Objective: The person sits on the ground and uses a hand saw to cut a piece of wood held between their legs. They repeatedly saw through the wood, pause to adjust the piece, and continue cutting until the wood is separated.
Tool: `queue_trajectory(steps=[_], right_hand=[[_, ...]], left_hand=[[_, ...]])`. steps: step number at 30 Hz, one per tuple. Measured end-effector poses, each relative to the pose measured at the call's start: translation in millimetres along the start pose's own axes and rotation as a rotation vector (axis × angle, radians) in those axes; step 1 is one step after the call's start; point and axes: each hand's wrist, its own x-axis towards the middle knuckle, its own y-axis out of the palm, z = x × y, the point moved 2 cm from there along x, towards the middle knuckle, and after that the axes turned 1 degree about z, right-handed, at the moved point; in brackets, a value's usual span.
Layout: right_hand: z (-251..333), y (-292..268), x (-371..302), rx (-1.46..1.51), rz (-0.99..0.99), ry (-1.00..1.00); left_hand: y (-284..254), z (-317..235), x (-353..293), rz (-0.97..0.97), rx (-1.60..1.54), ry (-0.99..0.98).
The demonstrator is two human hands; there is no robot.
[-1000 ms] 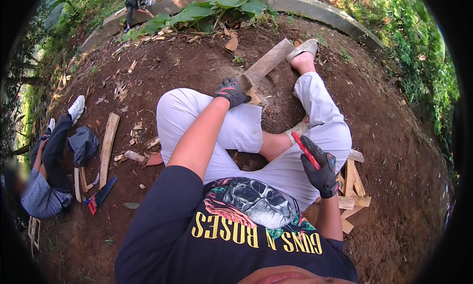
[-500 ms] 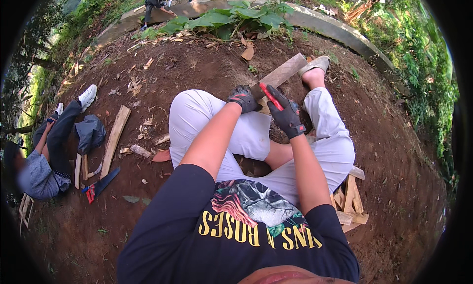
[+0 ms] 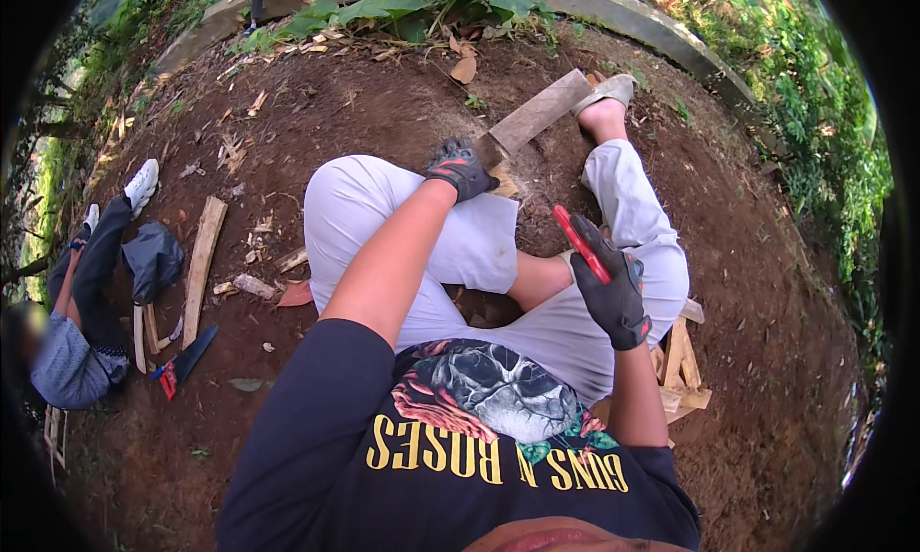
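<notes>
My left hand (image 3: 462, 169), in a black glove with red marks, is closed at the near end of a wooden board (image 3: 541, 111). The board slants away toward my sandalled foot (image 3: 606, 111). A paler piece of wood (image 3: 505, 179) shows under that near end, beside my fingers. Over my bent leg, my gloved right hand (image 3: 613, 284) is closed on a slim red handle (image 3: 582, 245). Its far end points at the board but stays apart from it. Whether a blade belongs to this handle cannot be made out.
Wood offcuts (image 3: 682, 365) are piled by my right hip. On the left lie a red-handled handsaw (image 3: 187, 360) and a long plank (image 3: 203, 264), near a seated person (image 3: 81, 360). Broad-leaved plants (image 3: 412, 11) and a low concrete edging (image 3: 632, 30) stand ahead. Another person is at the far left.
My right hand has drawn back from the board, toward me and to the right, still with the red handle. My left hand stays at the board's near end. The view has shifted slightly.
</notes>
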Motion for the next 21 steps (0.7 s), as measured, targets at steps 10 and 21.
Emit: queue_trajectory(steps=[10,21], right_hand=[[18.9,127.6,221.7,0.146,-0.089,-0.192],[-7.5,-6.2,-35.9,0.028,-0.053,-0.048]], left_hand=[[24.6,11.9,40.3,-0.035,0.094,0.160],[-2.0,-3.5,4.0,0.015,-0.022,-0.029]])
